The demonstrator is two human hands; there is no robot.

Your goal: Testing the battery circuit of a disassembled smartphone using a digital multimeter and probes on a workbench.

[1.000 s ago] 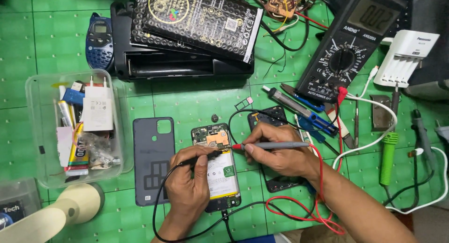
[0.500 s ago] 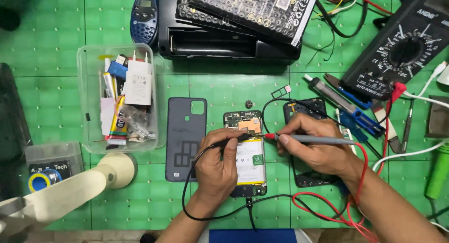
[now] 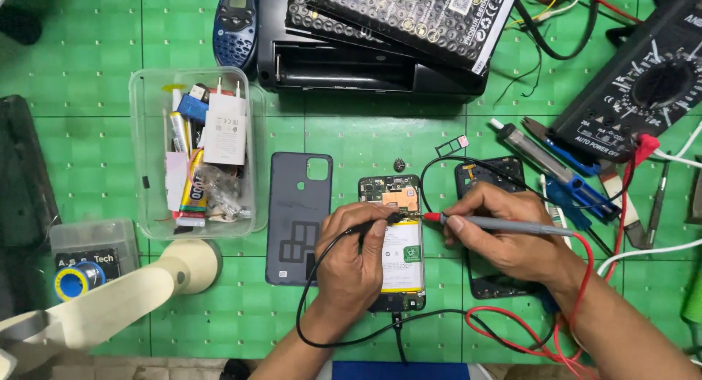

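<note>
The left hand point(image 3: 358, 259) is pinching the black probe point(image 3: 380, 220) between closed fingers and is resting on the open phone point(image 3: 398, 204). The right hand point(image 3: 504, 230) is gripping the red probe point(image 3: 497, 223) like a pen. Both tips are meeting at the top edge of the battery point(image 3: 404, 256). The phone is lying on the green mat point(image 3: 351, 142), just beside its back cover point(image 3: 298, 215).

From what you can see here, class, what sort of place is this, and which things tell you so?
Most likely a phone repair bench. An opened phone lies on a green mat, its back cover beside it. The left hand and right hand hold test probes to it, and a multimeter sits nearby.
</note>
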